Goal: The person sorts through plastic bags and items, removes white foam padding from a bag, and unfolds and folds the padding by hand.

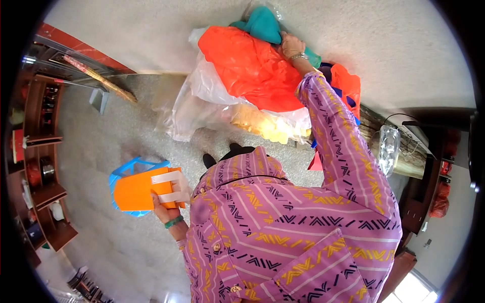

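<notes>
My left hand, with a green bangle at its wrist, holds a stack of flat orange pieces with pale straps across one end. The stack lies over a blue plastic stool. Farther forward, my right hand has its fingers closed on teal material at the top of a pile. Beside that hand lies a large red-orange plastic sheet over clear and white plastic. Yellow material shows below it.
Wooden shelves with goods stand at the left, near a broom and a dustpan. Red and blue items lie right of the pile. Clear plastic containers are farther right. My feet show below the pile.
</notes>
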`<act>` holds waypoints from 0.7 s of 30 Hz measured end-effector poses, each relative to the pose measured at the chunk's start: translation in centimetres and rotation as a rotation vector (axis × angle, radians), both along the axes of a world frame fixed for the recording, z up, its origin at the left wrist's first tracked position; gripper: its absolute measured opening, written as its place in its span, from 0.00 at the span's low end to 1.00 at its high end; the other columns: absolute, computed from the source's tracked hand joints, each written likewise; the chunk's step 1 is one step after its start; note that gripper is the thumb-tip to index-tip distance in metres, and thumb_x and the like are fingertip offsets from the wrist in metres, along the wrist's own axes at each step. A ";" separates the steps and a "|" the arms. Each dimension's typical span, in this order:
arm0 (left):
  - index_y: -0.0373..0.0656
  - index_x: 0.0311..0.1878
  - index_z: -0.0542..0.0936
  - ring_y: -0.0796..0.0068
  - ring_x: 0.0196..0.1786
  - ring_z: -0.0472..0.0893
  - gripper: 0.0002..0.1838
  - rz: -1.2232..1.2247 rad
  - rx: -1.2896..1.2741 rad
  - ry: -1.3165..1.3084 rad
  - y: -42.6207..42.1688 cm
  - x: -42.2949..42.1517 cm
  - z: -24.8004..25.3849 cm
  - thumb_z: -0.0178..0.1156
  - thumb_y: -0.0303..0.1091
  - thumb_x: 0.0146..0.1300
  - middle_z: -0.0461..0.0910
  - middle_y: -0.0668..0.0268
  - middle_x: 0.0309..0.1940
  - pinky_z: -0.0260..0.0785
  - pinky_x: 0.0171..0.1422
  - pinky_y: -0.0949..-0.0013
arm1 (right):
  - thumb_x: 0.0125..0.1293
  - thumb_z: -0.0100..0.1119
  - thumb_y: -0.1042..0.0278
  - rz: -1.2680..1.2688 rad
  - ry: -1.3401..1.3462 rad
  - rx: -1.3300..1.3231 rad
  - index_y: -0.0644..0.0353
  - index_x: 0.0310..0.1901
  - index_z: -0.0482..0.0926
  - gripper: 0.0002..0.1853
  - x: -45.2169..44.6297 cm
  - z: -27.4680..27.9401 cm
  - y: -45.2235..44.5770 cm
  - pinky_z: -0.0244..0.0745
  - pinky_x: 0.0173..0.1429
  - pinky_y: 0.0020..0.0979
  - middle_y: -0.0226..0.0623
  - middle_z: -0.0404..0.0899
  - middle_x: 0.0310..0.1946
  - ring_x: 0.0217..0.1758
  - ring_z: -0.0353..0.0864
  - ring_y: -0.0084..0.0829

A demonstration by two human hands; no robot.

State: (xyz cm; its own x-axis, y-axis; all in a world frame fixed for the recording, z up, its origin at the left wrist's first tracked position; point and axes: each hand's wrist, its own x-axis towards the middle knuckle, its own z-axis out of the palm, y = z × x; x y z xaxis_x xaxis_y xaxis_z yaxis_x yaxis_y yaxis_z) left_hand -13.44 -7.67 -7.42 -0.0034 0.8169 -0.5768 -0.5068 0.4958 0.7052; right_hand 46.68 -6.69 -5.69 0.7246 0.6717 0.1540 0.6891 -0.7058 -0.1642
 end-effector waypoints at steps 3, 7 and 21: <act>0.47 0.60 0.63 0.61 0.53 0.74 0.26 -0.001 0.015 0.007 -0.2 0.3 0.1 0.54 0.44 0.60 0.71 0.61 0.54 0.68 0.56 0.57 | 0.44 0.63 0.55 -0.002 0.017 -0.057 0.44 0.44 0.77 0.21 0.6 1.0 -0.4 0.73 0.43 0.45 0.39 0.79 0.38 0.41 0.79 0.42; 0.47 0.60 0.63 0.61 0.53 0.73 0.27 0.010 0.007 0.017 -0.3 0.4 -0.2 0.55 0.44 0.59 0.71 0.61 0.53 0.69 0.56 0.58 | 0.46 0.60 0.60 0.047 -0.082 0.184 0.46 0.38 0.79 0.14 2.6 3.1 -1.8 0.74 0.38 0.42 0.43 0.79 0.30 0.35 0.79 0.45; 0.45 0.61 0.62 0.61 0.54 0.73 0.25 -0.277 -0.001 -0.152 5.3 2.5 -3.0 0.51 0.42 0.63 0.70 0.60 0.55 0.69 0.55 0.57 | 0.52 0.66 0.60 -0.160 0.132 0.859 0.66 0.31 0.79 0.15 0.6 13.7 -12.2 0.71 0.33 0.28 0.33 0.79 0.24 0.26 0.73 0.22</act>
State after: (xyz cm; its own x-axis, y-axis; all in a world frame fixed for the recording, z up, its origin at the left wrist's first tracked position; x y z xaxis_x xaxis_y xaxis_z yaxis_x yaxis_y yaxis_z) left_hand -10.90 -2.42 -10.38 0.3054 0.7742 -0.5544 -0.4519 0.6303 0.6313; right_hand 47.32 -18.91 8.01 0.8473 0.2513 0.4679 0.5310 -0.3882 -0.7532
